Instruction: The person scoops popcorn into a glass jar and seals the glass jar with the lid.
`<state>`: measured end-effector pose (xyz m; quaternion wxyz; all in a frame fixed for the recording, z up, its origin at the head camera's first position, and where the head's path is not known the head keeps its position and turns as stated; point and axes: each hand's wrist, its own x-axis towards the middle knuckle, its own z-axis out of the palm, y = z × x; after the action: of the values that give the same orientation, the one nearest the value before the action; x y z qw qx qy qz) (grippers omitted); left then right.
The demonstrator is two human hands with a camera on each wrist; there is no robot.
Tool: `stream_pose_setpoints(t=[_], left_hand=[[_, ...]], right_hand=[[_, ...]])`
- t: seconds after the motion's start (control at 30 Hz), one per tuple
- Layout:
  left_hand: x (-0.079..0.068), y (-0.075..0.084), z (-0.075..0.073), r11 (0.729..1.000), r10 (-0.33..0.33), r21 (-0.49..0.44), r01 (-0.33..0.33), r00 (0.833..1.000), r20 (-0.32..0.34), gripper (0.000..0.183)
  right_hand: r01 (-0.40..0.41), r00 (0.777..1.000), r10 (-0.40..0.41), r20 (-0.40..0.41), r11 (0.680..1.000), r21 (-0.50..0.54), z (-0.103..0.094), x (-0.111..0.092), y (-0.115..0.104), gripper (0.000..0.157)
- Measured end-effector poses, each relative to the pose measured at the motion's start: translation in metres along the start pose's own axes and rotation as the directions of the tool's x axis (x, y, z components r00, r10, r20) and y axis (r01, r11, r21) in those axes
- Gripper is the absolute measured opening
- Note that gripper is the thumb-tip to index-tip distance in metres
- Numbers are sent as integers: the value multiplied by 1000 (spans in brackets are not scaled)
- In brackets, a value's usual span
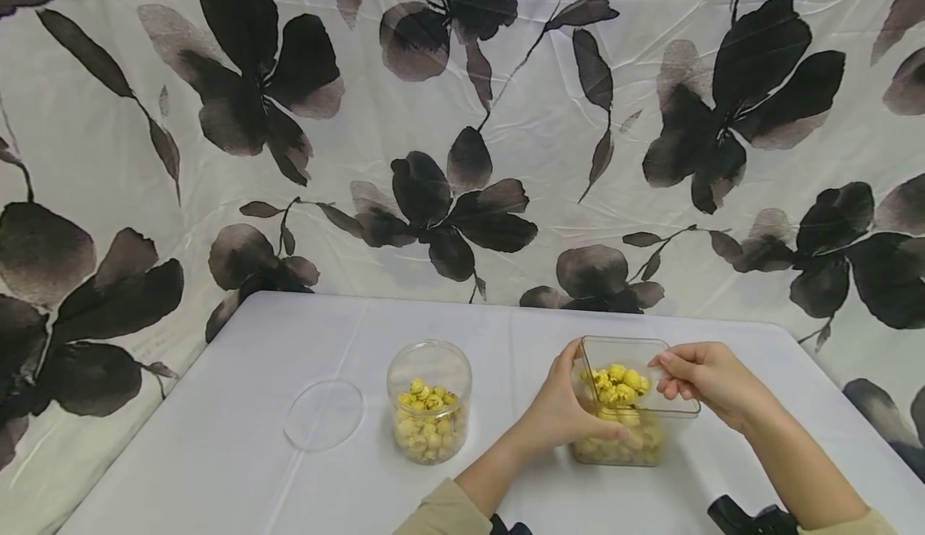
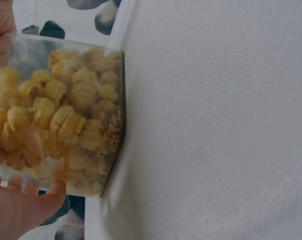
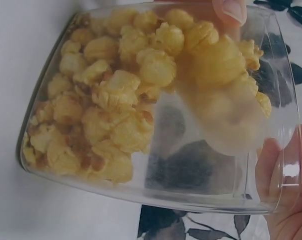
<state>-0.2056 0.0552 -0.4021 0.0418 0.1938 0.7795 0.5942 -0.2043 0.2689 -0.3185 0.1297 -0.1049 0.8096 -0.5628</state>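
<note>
My left hand (image 1: 556,414) grips a clear rectangular container (image 1: 679,408) of yellow popcorn, thumb on the near wall and fingers round the far left side. Over its right rim, my right hand (image 1: 704,378) has its fingers bent, thumb against the forefinger. In the right wrist view a pale translucent scoop-like thing (image 3: 236,122) with a rounded edge shows blurred through the wall, among the popcorn (image 3: 115,90); its handle is mostly hidden by my right fingers (image 3: 267,162). In the left wrist view the container's base is close to the white cloth.
A round clear jar (image 1: 429,358), partly filled with popcorn, stands open left of the container. Farther left a clear round lid (image 1: 323,414) lies flat on the white-covered table (image 1: 217,455). Behind the table hangs a floral cloth (image 1: 448,117).
</note>
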Motion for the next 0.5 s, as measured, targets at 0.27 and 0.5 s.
stream_pose_setpoints(t=[0.27, 0.5], left_hand=[[2, 3, -1, 1000, -8, 15, 8, 1000, 3, 117], [1, 2, -1, 1000, 1, 22, -1, 1000, 13, 117]], right_hand=[[34, 999, -36, 19, 995, 92, -10, -3, 4, 28], [9, 1000, -9, -3, 996, 92, -12, -11, 8, 22]])
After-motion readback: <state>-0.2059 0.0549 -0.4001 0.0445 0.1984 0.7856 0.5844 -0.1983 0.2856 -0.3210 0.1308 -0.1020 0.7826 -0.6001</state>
